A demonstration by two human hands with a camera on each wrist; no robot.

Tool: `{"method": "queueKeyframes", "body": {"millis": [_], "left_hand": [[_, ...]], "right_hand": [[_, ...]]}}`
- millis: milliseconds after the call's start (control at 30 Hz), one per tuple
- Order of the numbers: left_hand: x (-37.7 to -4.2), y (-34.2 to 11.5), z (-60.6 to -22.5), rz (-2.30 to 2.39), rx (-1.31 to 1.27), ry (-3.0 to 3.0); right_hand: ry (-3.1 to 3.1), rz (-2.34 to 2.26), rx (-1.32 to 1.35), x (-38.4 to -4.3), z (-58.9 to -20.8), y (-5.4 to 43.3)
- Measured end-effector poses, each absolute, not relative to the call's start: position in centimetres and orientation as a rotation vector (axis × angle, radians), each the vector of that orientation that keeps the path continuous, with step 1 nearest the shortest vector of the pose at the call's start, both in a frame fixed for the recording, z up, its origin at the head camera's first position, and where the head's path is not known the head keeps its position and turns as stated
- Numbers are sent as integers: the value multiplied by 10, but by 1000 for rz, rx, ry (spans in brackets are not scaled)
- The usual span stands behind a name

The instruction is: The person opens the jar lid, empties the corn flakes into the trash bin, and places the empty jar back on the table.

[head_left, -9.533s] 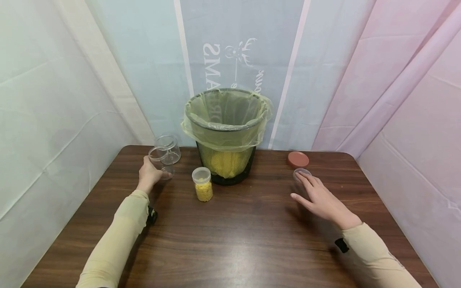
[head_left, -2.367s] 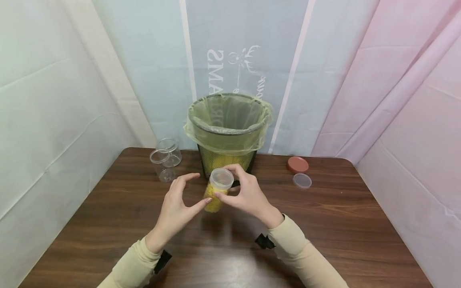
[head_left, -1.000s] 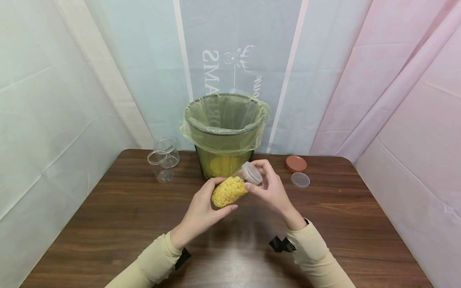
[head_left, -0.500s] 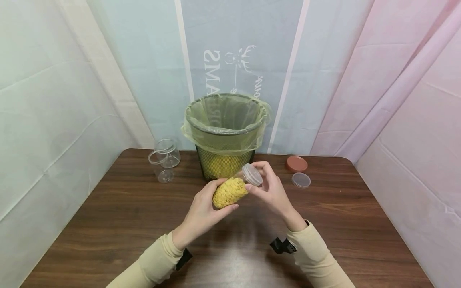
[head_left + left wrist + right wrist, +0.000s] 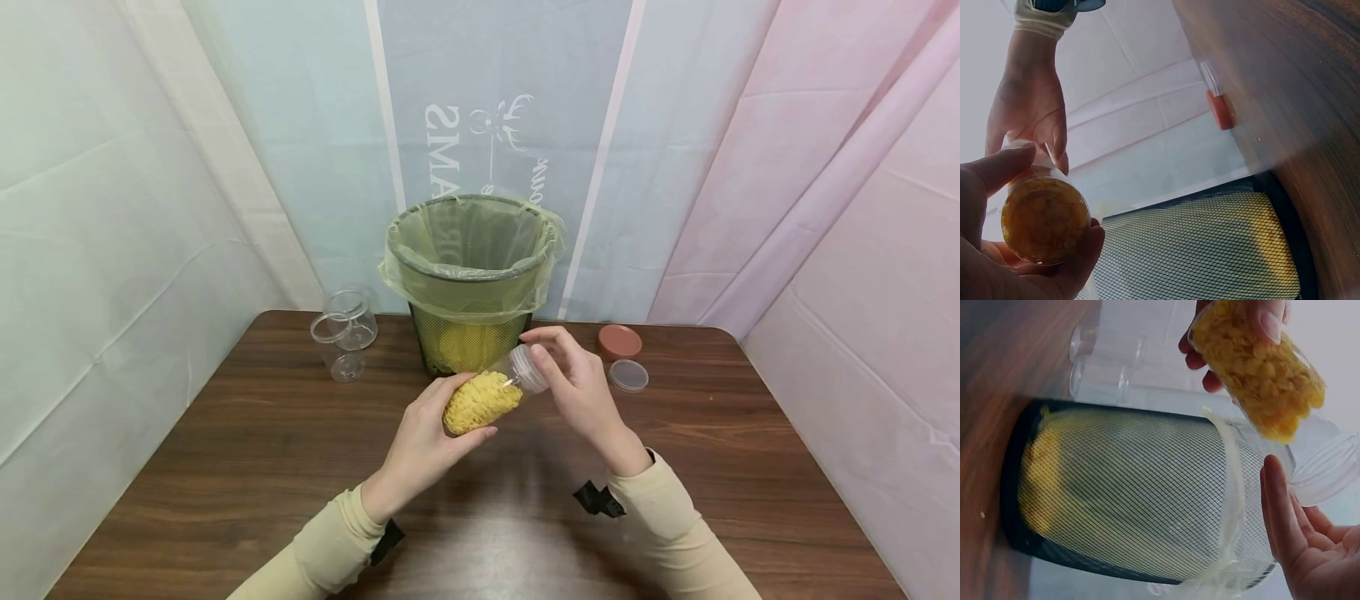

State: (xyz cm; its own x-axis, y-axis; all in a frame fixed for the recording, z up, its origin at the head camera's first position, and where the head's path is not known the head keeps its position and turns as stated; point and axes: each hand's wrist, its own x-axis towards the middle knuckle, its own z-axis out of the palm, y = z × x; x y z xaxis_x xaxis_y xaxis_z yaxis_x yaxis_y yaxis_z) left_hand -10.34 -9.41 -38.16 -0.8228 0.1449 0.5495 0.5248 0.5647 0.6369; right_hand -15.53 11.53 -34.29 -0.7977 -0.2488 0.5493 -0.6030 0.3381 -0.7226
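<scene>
A clear jar of yellow flakes (image 5: 483, 402) is held tilted above the table, its lidded end up and to the right. My left hand (image 5: 420, 442) grips the jar's lower part with thumb and fingers on either side; the jar's round base (image 5: 1046, 222) faces the left wrist camera. My right hand (image 5: 581, 392) has its thumb and fingers about the clear lid (image 5: 528, 369) at the jar's top end. In the right wrist view the lid (image 5: 1325, 472) lies against the right fingers, and the flakes sit toward the base.
A black mesh bin (image 5: 472, 333) with a pale yellow liner stands behind the jar, yellow material at its bottom. Two clear open jars (image 5: 330, 337) stand at the back left. A red lid (image 5: 619, 342) and a clear lid (image 5: 628, 376) lie at the right.
My right hand picked up the jar of flakes, and my left hand then took its lower part. The jar tilted rightward. Most recently, my right fingers shifted around the lid and the wrist moved right.
</scene>
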Motion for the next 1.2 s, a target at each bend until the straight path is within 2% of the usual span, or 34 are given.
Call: {"method": "queueKeyframes", "body": {"millis": [633, 1200], "left_hand": [[-100, -93, -381, -1074, -621, -2299], [-102, -98, -369, -1211, -621, -2354]], "right_hand": [[-2144, 786, 853, -152, -340, 112], [-1936, 736, 1077, -160, -339, 122]]}}
